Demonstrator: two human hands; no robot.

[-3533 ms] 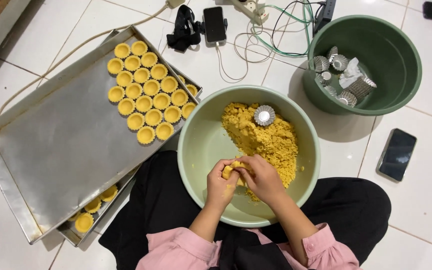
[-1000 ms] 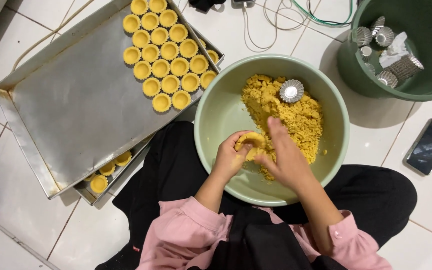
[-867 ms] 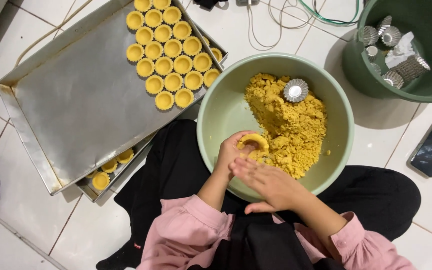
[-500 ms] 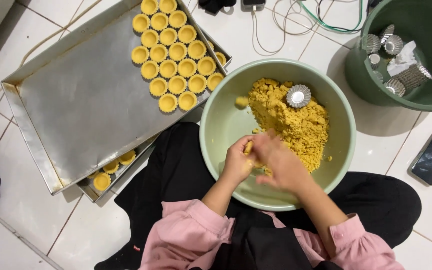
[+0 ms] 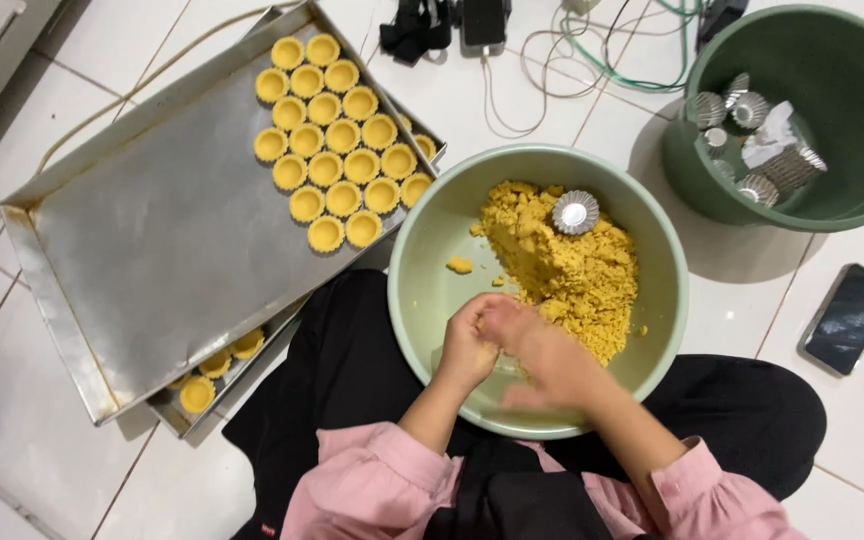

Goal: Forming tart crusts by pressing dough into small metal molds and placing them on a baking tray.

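A pale green bowl point(image 5: 422, 270) rests in my lap and holds a heap of crumbly yellow dough point(image 5: 572, 270). A small fluted metal tart mould point(image 5: 575, 212) sits on top of the heap. My left hand point(image 5: 469, 345) is curled over the near side of the bowl, apparently around a mould with dough, though its contents are hidden. My right hand point(image 5: 542, 355), blurred, lies over and against the left hand. A small lump of dough point(image 5: 460, 264) lies loose on the bowl's wall.
A large metal baking tray point(image 5: 152, 250) on the left carries several filled yellow tart shells point(image 5: 337, 140) at its far corner; a second tray beneath point(image 5: 212, 375) shows more. A dark green bucket point(image 5: 852, 120) holds empty moulds. A phone point(image 5: 847, 318) lies at right; cables at the top.
My right hand left the left hand, drew back toward me, then came forward again and now covers the left hand. A small lump of dough has appeared on the bowl's wall.
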